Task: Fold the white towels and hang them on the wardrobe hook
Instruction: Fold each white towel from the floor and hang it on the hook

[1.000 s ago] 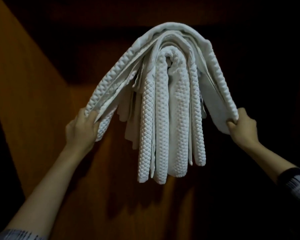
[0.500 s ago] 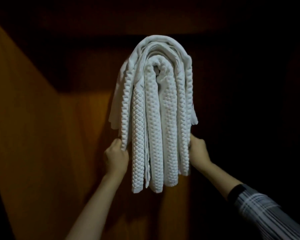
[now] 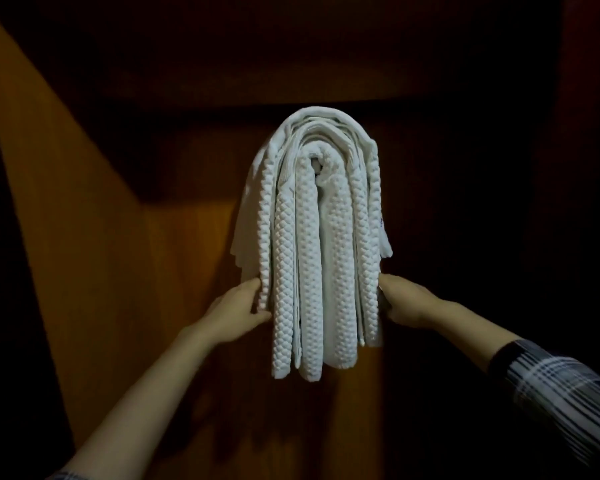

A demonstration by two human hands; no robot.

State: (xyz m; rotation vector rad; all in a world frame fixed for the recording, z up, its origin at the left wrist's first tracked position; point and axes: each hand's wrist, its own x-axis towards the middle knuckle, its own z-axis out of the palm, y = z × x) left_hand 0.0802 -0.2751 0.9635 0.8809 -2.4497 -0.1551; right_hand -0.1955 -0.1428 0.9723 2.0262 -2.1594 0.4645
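Note:
A thick stack of folded white towels (image 3: 312, 244) with a raised waffle texture hangs draped over something inside the wooden wardrobe; the hook itself is hidden under the fold. The layers fall in narrow loops on both sides. My left hand (image 3: 238, 308) presses its fingers against the left outer layer near the bottom. My right hand (image 3: 400, 301) holds the right outer layer at about the same height. Both arms reach up from below.
The wardrobe's wooden back panel (image 3: 187, 306) and left side wall (image 3: 59, 209) are lit orange-brown. The upper part and the right side (image 3: 516, 168) lie in deep shadow. My right sleeve (image 3: 561, 396) is plaid.
A second ago my hands held the outer towel spread wide apart. They have brought its two sides down and in against the hanging stack, which now hangs narrow and straight.

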